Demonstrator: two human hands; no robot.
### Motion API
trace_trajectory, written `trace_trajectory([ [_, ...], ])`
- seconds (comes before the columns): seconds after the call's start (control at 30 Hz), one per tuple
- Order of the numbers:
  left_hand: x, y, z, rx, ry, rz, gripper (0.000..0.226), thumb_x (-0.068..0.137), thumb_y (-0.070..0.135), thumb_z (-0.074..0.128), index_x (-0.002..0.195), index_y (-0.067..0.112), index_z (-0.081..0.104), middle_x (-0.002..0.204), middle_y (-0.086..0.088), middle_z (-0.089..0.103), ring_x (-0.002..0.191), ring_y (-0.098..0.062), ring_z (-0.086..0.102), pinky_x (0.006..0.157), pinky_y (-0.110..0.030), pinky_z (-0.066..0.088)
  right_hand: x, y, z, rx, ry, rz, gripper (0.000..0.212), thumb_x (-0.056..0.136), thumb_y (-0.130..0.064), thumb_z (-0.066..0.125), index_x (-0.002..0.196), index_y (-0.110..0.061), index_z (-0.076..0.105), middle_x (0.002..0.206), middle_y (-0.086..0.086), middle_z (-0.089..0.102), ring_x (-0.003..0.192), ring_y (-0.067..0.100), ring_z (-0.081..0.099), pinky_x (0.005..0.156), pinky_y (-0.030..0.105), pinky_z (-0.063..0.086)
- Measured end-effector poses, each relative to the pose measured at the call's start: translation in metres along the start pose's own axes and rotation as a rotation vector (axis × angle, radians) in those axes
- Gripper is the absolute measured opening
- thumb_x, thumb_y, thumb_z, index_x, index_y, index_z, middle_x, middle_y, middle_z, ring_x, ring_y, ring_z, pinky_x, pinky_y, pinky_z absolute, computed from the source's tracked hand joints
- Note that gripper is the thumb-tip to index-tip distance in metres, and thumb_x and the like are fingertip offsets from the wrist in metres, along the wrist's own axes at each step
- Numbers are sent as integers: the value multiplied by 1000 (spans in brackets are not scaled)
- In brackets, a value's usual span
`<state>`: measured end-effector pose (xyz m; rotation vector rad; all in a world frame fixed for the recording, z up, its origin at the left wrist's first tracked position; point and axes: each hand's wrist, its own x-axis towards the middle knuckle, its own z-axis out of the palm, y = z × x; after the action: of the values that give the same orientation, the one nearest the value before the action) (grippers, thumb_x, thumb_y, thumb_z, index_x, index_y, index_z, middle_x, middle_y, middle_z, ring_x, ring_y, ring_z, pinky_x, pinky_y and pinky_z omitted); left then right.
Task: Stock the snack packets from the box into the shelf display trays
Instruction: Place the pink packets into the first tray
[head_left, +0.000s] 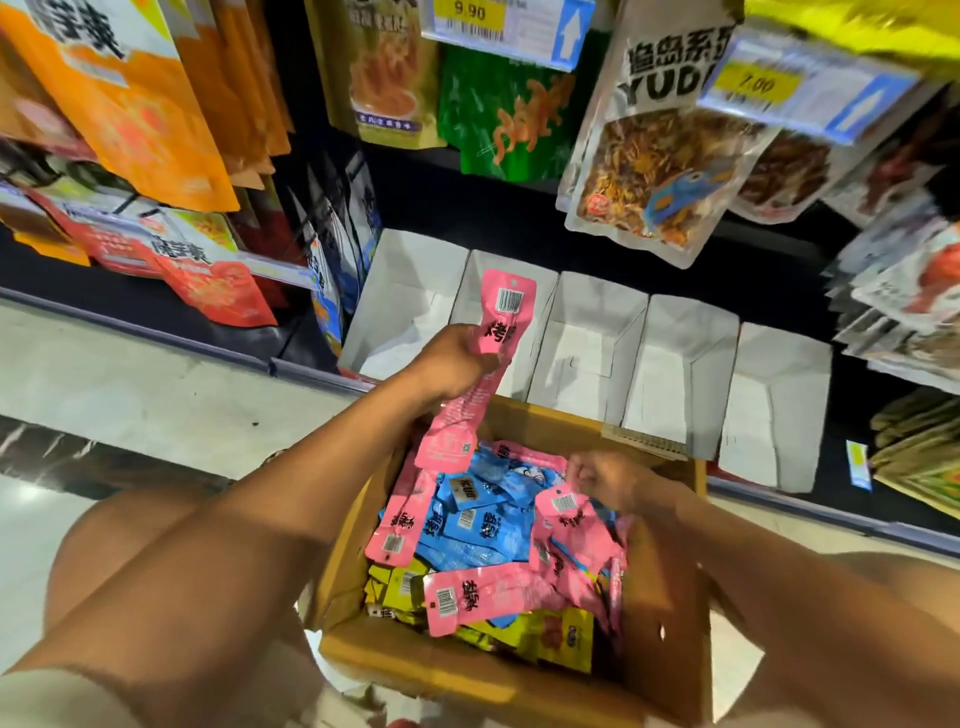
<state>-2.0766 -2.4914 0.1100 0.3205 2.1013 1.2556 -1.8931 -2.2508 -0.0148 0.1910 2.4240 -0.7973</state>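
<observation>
A brown cardboard box (665, 618) stands open on the floor, filled with several pink, blue and yellow snack packets (483, 525). My left hand (452, 364) grips a long pink packet (498, 332) raised above the box's far edge, in front of the white display trays (587, 338). My right hand (605, 480) is down inside the box at its far right and pinches the top of another pink packet (569, 512). The white trays stand in a row on the low shelf and look empty.
Hanging snack bags (660, 171) and yellow price tags (470, 13) crowd the racks above the trays. More bags hang at the left (140, 104) and right (904, 291). My knees frame the box from both sides. A pale floor (130, 374) lies to the left.
</observation>
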Motion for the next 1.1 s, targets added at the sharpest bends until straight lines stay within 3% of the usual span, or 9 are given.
trace_trajectory([
  [0.17,-4,4,3,8,-1,7,9,95,17,71,103,12,72,95,-10,77,90,-31,74,91,-51,59,-21,-45,-52,65,33,-73,18,91,-18,67,85,-35,65,92,-10,74,90,13,70,84,43,58],
  [0.33,-8,9,4,-53,8,-2,7,96,17,70,102,12,70,101,-12,76,96,-33,73,95,-50,57,-39,-91,-108,404,81,-41,5,97,-9,64,94,-7,61,90,11,77,87,23,74,72,35,59],
  [0.43,-11,13,5,-103,-6,-13,11,98,20,68,107,15,69,105,-9,76,99,-31,73,94,-46,57,-48,-109,-138,582,121,-52,7,99,-7,60,100,-1,59,96,17,76,88,24,75,72,32,62],
  [0.67,-4,10,16,-229,-126,-103,46,93,33,67,138,34,59,118,2,76,108,-25,72,103,-52,52,-33,-110,-170,907,314,-150,9,99,-13,60,105,-6,61,100,21,73,94,31,71,81,45,61],
  [0.77,-1,12,20,-368,-194,-107,31,100,40,62,127,28,68,117,-1,77,113,-25,71,106,-50,48,-17,-116,-176,968,393,-135,6,100,-13,58,98,-13,64,96,17,73,89,25,70,72,36,62],
  [0.83,0,12,25,-406,-231,-77,40,92,48,69,124,23,70,117,-2,77,113,-23,71,107,-48,47,-5,-118,-177,990,450,-125,7,100,-13,59,98,-12,65,96,17,73,89,26,70,71,37,62],
  [0.93,3,10,31,-323,-168,-21,38,87,29,81,122,18,71,111,1,78,105,-18,74,106,-44,50,7,-120,-171,1004,548,-108,11,99,-15,62,106,-9,67,102,20,73,89,28,71,83,49,60],
  [1.03,7,11,34,-351,-69,-32,33,87,20,80,119,16,71,105,3,79,98,-15,76,98,-37,55,9,-129,-164,1118,611,-106,21,97,-22,64,117,-14,62,106,15,74,93,24,72,85,46,60],
  [1.1,8,10,34,-435,4,-36,32,87,18,80,118,16,71,106,2,79,98,-17,76,98,-39,56,8,-133,-158,1085,528,-69,33,95,-35,66,121,-17,60,109,7,74,101,23,71,88,45,58],
])
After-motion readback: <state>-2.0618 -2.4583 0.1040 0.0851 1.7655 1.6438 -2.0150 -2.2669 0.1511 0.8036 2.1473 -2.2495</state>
